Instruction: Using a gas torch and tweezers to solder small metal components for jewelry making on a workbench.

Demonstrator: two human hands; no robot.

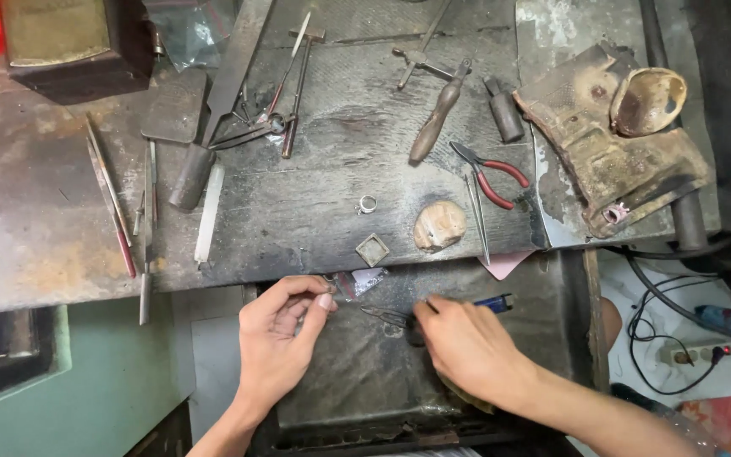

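Note:
My left hand (279,338) pinches something tiny between thumb and forefinger just below the bench's front edge; what it is cannot be made out. My right hand (465,345) grips thin metal tweezers (385,316) whose tips point left toward the left fingers. A blue lighter (494,302) lies just behind the right hand. Both hands hover over a dark tray (357,372) under the bench. A small clear plastic bag (362,282) lies at the bench edge between the hands.
On the worn dark bench (332,195) lie a silver ring (366,204), a square metal frame (372,250), a tan lump (439,225), red-handled pliers (492,173), a wooden-handled tool (438,115), files (112,199) and a charred block (615,161). Cables and a power strip (687,351) lie at right.

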